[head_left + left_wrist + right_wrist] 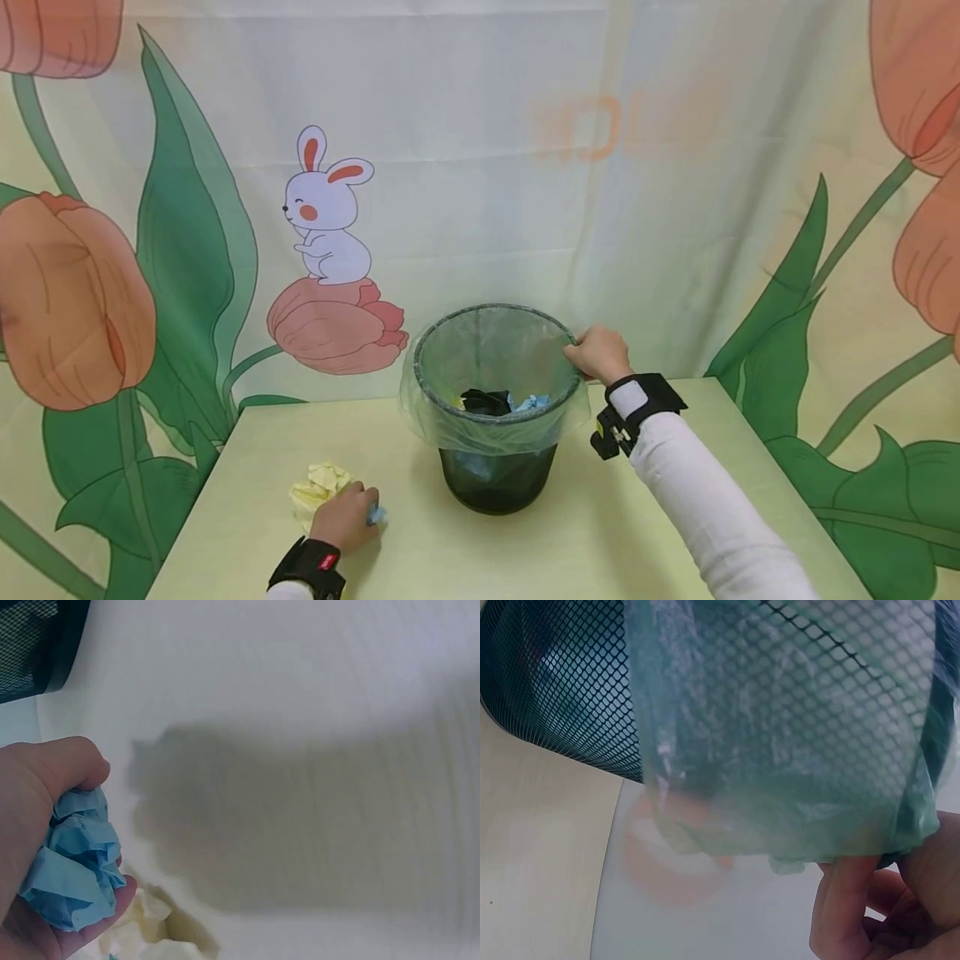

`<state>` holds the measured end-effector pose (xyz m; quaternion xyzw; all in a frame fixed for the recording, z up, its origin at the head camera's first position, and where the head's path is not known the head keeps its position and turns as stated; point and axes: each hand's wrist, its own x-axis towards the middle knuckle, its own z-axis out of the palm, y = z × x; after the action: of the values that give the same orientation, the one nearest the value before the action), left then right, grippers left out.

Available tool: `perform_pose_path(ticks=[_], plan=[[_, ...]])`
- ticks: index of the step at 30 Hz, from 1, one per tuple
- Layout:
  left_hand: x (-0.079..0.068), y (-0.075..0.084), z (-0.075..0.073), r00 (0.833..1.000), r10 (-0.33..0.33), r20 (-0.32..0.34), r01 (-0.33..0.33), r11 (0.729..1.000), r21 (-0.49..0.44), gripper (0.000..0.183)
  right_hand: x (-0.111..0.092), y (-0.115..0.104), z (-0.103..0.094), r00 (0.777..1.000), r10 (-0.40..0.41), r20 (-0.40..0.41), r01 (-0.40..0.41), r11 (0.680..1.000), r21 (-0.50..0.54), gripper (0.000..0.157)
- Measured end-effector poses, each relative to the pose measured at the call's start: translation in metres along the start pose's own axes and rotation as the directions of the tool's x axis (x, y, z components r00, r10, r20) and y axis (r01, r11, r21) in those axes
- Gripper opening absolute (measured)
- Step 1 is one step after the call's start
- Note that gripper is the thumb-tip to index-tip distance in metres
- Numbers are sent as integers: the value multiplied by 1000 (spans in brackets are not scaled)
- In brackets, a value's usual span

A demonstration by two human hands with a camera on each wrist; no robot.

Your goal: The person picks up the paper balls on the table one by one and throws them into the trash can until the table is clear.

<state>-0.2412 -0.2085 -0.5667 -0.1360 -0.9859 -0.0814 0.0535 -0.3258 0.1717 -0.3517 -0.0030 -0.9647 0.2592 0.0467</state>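
In the head view a dark mesh trash can [498,479] stands on the table, lined with a thin green plastic bag [495,437] folded over its rim. My right hand [600,354] grips the rim at its right side; in the right wrist view its fingers [847,907] curl at the bag-covered edge. At the front left, my left hand [347,515] holds a crumpled blue paper ball [79,859] between thumb and fingers. Crumpled yellow paper [318,492] lies on the table right beside that hand. Inside the can are a black crumpled piece [486,402] and a light blue one [532,403].
The pale yellow table [405,575] ends at a hanging backdrop [465,208] printed with tulips and a rabbit. Wrist straps with small cameras [617,433] sit on both forearms.
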Motion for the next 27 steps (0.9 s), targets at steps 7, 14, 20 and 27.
perform_pose_path(ticks=[7,14,20,27], plan=[[7,0,-24,1000,7,-20,-7,1000,31,24,0,0,-1,1000,-1,11,1,1000,3,47],[13,2,-46,999,35,-36,-33,999,35,24,-2,0,-2,1000,9,9,-9,1000,4,47],[19,3,-62,998,52,-22,-51,997,60,24,-2,0,-1,1000,7,7,-7,1000,11,47],[31,2,-80,995,78,-55,-72,992,105,25,-1,-1,0,1000,2,15,-2,1000,7,47]])
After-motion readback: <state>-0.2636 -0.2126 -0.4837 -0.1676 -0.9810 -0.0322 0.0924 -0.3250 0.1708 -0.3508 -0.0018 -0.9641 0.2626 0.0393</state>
